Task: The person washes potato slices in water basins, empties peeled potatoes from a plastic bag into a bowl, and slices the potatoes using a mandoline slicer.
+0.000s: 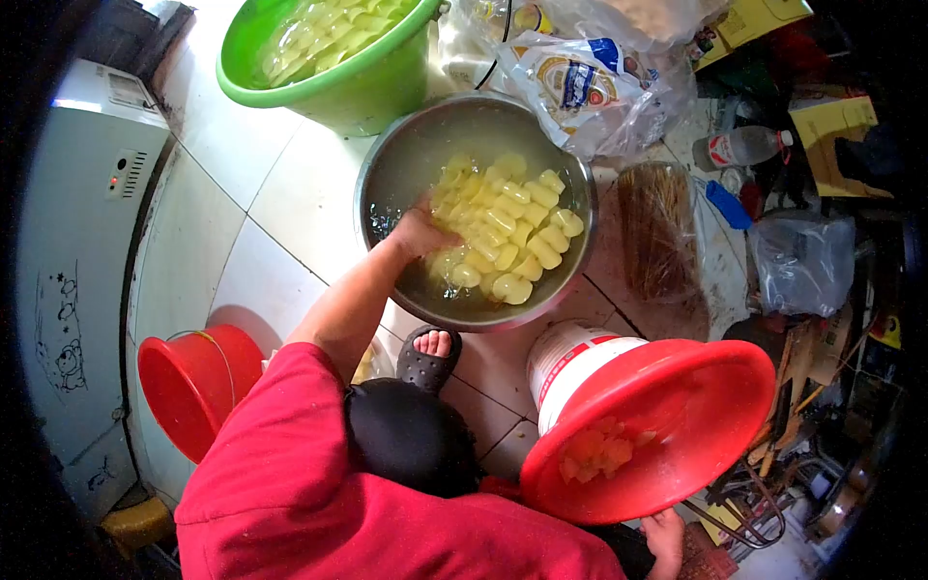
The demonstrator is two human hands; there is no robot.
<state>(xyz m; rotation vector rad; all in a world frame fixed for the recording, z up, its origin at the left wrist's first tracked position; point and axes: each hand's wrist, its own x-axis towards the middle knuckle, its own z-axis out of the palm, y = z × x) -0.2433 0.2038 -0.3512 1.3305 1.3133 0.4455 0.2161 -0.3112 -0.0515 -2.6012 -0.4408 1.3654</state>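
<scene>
My left hand [425, 234] reaches into a metal basin [387, 159] of cloudy water. Its thumb lies over pale yellow potato slices [503, 217], and the other fingers close around some of them, partly hidden by water and slices. The slices sit in overlapping rows. At the lower right, my right hand [662, 541] is by the rim of a red basin [715, 387]. Its fingers are partly hidden there, so their grip does not show. A few pale pieces [599, 450] lie in the red basin, which is tilted against a white bucket [570, 358].
A green tub [387, 82] with more slices stands behind. Plastic bags [590, 87], a bundle of thin sticks [657, 232] and a bottle [744, 148] lie to the right. A red bucket [193, 387] and a white appliance [82, 290] are at left. My sandalled foot [430, 353] is near the basin.
</scene>
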